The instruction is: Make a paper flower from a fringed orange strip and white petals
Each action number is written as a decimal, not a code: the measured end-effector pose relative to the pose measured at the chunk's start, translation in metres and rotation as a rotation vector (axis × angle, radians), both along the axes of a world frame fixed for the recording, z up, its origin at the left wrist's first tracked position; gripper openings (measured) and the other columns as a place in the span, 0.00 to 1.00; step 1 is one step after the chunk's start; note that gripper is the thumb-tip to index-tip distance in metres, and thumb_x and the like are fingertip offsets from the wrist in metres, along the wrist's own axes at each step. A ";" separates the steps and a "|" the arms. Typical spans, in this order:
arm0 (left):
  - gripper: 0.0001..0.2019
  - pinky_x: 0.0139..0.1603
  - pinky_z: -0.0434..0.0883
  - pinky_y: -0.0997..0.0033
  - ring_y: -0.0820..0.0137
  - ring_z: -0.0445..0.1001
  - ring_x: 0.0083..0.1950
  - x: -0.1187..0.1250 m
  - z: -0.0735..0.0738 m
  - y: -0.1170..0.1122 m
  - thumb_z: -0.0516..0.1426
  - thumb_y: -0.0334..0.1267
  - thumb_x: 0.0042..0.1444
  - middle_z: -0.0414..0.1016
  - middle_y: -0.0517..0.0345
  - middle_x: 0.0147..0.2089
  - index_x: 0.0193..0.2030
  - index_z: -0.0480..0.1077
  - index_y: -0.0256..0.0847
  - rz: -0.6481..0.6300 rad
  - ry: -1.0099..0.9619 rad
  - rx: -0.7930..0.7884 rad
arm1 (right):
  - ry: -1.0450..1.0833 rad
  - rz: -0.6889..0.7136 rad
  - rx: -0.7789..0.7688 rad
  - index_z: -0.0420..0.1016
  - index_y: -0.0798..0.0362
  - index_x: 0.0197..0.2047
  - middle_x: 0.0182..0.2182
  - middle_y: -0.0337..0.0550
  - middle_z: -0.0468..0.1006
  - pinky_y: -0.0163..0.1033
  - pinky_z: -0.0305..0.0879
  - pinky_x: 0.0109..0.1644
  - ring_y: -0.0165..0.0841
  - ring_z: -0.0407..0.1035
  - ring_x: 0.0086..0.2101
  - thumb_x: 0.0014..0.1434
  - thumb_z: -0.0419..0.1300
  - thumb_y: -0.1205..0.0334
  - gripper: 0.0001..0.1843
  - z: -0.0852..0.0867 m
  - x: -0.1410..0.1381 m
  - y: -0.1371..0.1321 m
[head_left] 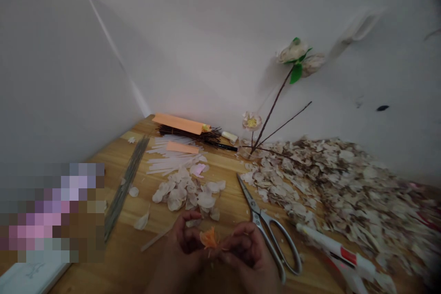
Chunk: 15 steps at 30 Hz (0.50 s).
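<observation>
Near the table's front edge, a small orange fringed paper flower centre (209,238) is held between my two hands. My left hand (184,250) is closed, its thumb and fingertips pinched at the lower left of the orange piece. From the other side my right hand (250,255) also pinches its base, with the fingers curled. The exact contact at the base is partly hidden by the fingertips. Just beyond my hands lies a loose pile of pale petals (186,190). Large metal scissors (263,220), blades pointing away, rest right beside my right hand.
Bare wires (127,183) lie at left, near white sticks (165,165). Orange paper (179,123) covers dark stems at the back. A finished flower stem (275,101) leans against the wall. A large petal heap (344,183) and a white-and-red glue gun (337,248) occupy the right.
</observation>
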<state>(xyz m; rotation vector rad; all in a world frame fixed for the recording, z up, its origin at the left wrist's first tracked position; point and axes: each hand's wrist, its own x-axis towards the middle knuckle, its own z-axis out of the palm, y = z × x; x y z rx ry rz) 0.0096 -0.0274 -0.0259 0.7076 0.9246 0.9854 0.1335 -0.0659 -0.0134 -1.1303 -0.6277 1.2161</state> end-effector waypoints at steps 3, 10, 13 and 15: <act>0.34 0.21 0.66 0.79 0.76 0.70 0.19 0.000 -0.003 0.000 0.70 0.29 0.28 0.73 0.69 0.19 0.42 0.57 0.44 -0.008 -0.042 -0.004 | -0.005 -0.007 0.007 0.67 0.48 0.28 0.18 0.32 0.76 0.31 0.63 0.27 0.28 0.69 0.22 0.32 0.73 0.60 0.21 -0.002 0.000 0.001; 0.37 0.28 0.69 0.74 0.69 0.75 0.25 0.000 -0.002 -0.001 0.70 0.32 0.29 0.77 0.62 0.24 0.47 0.57 0.43 -0.033 -0.073 -0.018 | -0.057 -0.068 0.058 0.67 0.48 0.28 0.21 0.34 0.76 0.35 0.67 0.30 0.32 0.72 0.25 0.34 0.73 0.58 0.20 -0.007 -0.001 -0.001; 0.38 0.29 0.70 0.73 0.68 0.76 0.27 0.000 -0.005 -0.001 0.70 0.34 0.30 0.78 0.60 0.27 0.48 0.56 0.44 -0.038 -0.093 0.005 | -0.068 -0.071 0.083 0.67 0.47 0.29 0.22 0.34 0.76 0.35 0.68 0.31 0.33 0.72 0.26 0.35 0.72 0.59 0.19 -0.007 0.000 -0.001; 0.39 0.29 0.70 0.72 0.68 0.76 0.27 0.002 -0.007 -0.002 0.71 0.35 0.29 0.78 0.60 0.27 0.49 0.56 0.45 -0.031 -0.106 0.033 | -0.078 -0.067 0.089 0.68 0.47 0.29 0.22 0.34 0.77 0.36 0.68 0.32 0.33 0.73 0.27 0.36 0.72 0.59 0.18 -0.007 0.001 -0.001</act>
